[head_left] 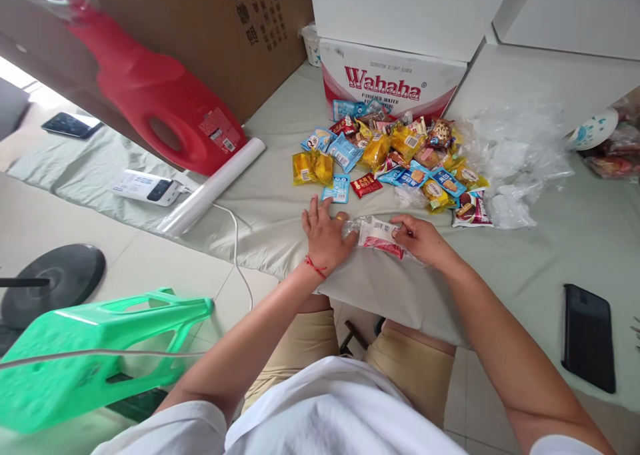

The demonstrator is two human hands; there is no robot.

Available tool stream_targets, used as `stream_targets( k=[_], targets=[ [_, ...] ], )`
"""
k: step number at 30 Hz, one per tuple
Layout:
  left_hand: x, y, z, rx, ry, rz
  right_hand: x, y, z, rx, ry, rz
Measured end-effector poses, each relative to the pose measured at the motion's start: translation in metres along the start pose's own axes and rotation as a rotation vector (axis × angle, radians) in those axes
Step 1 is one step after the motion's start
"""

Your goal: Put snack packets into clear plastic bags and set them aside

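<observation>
A white and red snack packet (381,235) with a barcode lies near the table's front edge, with clear plastic film around it. My right hand (417,237) grips its right end, thumb and fingers closed together. On the left side, my left hand (327,233) rests with fingers spread on the cloth, its thumb beside the film. Just beyond its fingertips is a small blue packet (337,189). A pile of wrapped snacks (376,151) in yellow, blue and red spreads behind both hands, with a red packet (367,185) at its near side.
Crumpled clear plastic bags (525,155) heap right of the snacks. Behind stands a Wahaba-style water carton (393,75). At left are a red jug (170,108), a plastic film roll (215,188) and a power bank (147,187). A black phone (590,338) lies far right; a green stool (100,348) stands lower left.
</observation>
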State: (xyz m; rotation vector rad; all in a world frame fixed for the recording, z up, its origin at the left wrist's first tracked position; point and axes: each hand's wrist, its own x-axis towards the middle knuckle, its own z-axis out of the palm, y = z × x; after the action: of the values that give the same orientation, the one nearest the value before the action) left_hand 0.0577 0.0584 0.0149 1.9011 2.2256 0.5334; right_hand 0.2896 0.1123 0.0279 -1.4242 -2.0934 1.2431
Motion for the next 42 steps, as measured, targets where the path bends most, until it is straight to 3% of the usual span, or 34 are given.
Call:
stream_targets(
  k=[3, 7, 10, 12, 16, 21, 22, 24, 26, 27, 32, 35, 39, 42],
  targets=[
    [0.007, -0.005, -0.014, -0.044, -0.090, 0.020, 0.001, -0.001, 0.000, 0.015, -0.015, 0.054],
    [0.027, -0.004, -0.030, -0.353, -0.249, -0.119, 0.003, -0.006, 0.001, 0.000, -0.020, 0.069],
    [0.035, 0.017, -0.032, -0.693, -0.371, -0.255, 0.005, -0.008, 0.002, -0.019, -0.028, 0.063],
    [0.032, 0.037, -0.029, -0.786, -0.444, -0.280, 0.006, -0.008, 0.003, -0.025, -0.027, 0.061],
    [0.014, 0.065, -0.022, -0.487, -0.364, -0.073, 0.007, -0.004, 0.004, 0.022, -0.034, 0.046],
    [0.000, 0.066, -0.021, -0.084, -0.336, 0.101, 0.009, 0.009, -0.011, 0.241, -0.124, 0.081],
    [0.001, 0.066, -0.021, -0.053, -0.341, 0.121, 0.009, 0.013, -0.017, 0.252, -0.094, 0.104],
    [0.003, 0.065, -0.019, -0.034, -0.347, 0.143, 0.006, 0.021, -0.030, 0.178, 0.097, 0.123],
    [0.005, 0.066, -0.017, -0.045, -0.354, 0.133, -0.001, 0.027, -0.039, 0.040, 0.306, 0.076],
    [0.005, 0.066, -0.015, -0.055, -0.350, 0.119, -0.006, 0.029, -0.040, -0.028, 0.348, 0.037],
    [0.001, 0.068, -0.010, -0.039, -0.250, -0.016, -0.032, 0.029, -0.023, -0.298, 0.184, -0.114],
    [0.004, 0.066, -0.009, -0.006, -0.316, -0.077, -0.041, 0.034, -0.027, -0.361, 0.263, -0.102],
    [0.009, 0.063, -0.011, -0.023, -0.414, -0.081, -0.049, 0.039, -0.052, -0.221, 0.424, 0.046],
    [0.010, 0.063, -0.012, -0.018, -0.410, -0.078, -0.058, 0.029, -0.056, -0.218, 0.444, -0.041]
  ],
)
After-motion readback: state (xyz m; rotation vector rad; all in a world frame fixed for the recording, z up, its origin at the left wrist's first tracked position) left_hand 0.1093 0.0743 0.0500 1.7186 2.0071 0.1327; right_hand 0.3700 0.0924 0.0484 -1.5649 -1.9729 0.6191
